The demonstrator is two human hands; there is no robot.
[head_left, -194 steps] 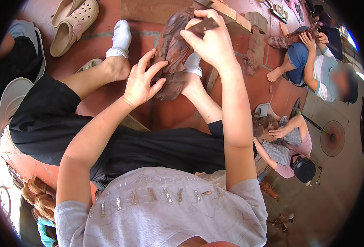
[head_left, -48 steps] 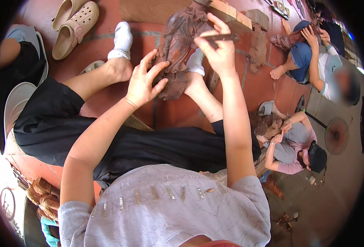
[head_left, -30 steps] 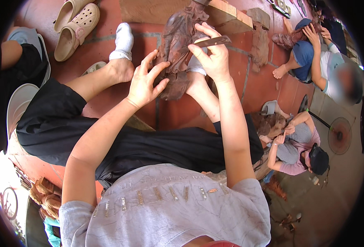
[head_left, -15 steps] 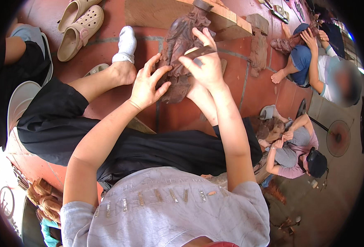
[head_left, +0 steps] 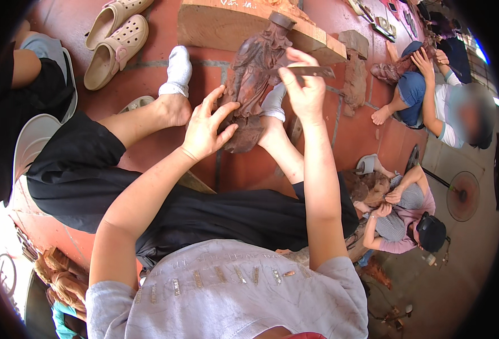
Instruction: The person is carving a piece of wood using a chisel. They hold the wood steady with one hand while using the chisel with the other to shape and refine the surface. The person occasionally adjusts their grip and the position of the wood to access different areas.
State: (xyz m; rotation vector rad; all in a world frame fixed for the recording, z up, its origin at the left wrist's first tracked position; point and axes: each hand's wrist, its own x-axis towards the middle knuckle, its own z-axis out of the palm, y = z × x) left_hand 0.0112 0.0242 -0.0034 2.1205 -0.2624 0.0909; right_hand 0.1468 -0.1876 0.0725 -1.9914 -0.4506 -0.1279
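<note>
In the head view, the dark carved wooden figure (head_left: 252,79) sits between the person's bare feet, tilted, its base toward the person and its capped top overlapping the edge of a pale wooden block (head_left: 232,31); whether those two touch, I can't tell from here. The left hand (head_left: 207,127) lies at the figure's lower left side, fingers spread wide and resting on it, thumb down by the base, nothing wrapped tight. Over on the other side, the right hand (head_left: 306,93) pinches a flat, dark tool (head_left: 314,72) between thumb and fingers, a narrow grip, just beside the figure's upper half. The tool's inner end points at the figure's middle; I can't make out whether it meets the wood. Red floor tiles (head_left: 235,172) spread underneath, and a white sock (head_left: 274,103) shows just right of the carving.
</note>
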